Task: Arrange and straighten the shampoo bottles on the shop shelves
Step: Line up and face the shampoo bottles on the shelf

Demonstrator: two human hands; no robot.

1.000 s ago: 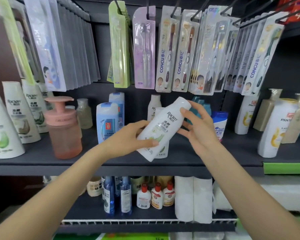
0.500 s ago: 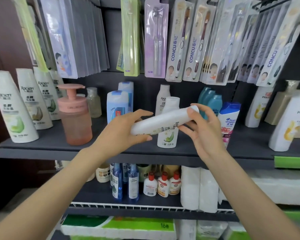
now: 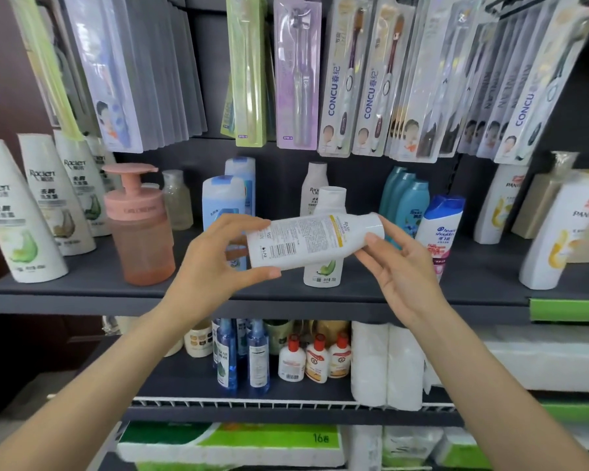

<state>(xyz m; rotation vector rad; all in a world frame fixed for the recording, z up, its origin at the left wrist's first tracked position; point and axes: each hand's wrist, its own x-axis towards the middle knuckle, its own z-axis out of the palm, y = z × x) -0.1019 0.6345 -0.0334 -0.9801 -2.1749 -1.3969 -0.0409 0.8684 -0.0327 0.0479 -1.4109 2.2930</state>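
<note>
Shelf (image 3: 82,294) dark grey, runs across the scene, bottles standing on it. Toothbrush packs (image 3: 337,79) hang above. Row of tall white bottles (image 3: 17,215) far left, pink pump bottle (image 3: 140,229) beside them. White shampoo bottle (image 3: 315,239) held sideways in the air above the shelf's near edge, back label and barcode facing the camera, cap end right. Left hand (image 3: 215,263) grips its base between thumb and fingers. Right hand (image 3: 405,266) pinches the cap end, fingers curled round it.
</note>
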